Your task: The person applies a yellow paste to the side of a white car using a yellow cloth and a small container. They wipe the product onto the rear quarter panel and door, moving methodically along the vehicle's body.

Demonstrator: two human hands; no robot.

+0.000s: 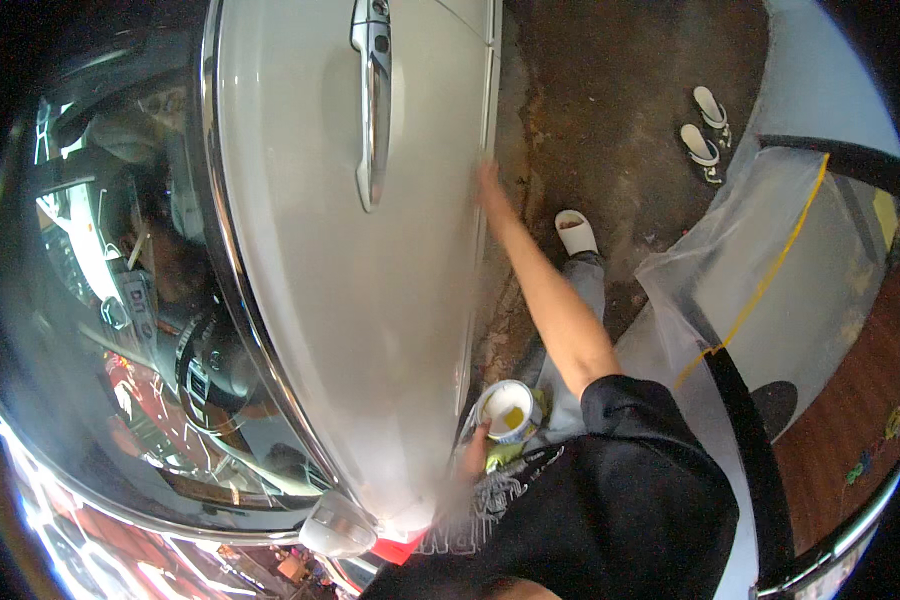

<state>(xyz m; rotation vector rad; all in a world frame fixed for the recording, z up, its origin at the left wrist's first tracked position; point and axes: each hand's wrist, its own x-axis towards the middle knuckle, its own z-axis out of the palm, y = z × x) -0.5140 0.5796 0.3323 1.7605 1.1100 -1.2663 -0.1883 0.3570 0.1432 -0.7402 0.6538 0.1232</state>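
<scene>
A pale, glossy car door point(360, 285) stands before me, with a chrome door handle point(375, 112) on it. My right hand point(487, 184) reaches along the door to its lower edge and touches or nearly touches it. The fingers are blurred and partly lost against the panel, so whether they hold anything is unclear. Close to my body, my left hand point(476, 454) grips a round white tub point(508, 410) by its side. The tub is open at the top, with a yellow patch inside. Yellow-green cloth-like material point(504, 456) shows below it.
Left of the door are its window glass point(142, 300) and a side mirror point(337, 525). Behind me is another vehicle, partly covered by clear plastic film point(675, 277) edged with yellow tape point(776, 262). A pair of clogs point(705, 139) lies on the stained floor point(607, 97).
</scene>
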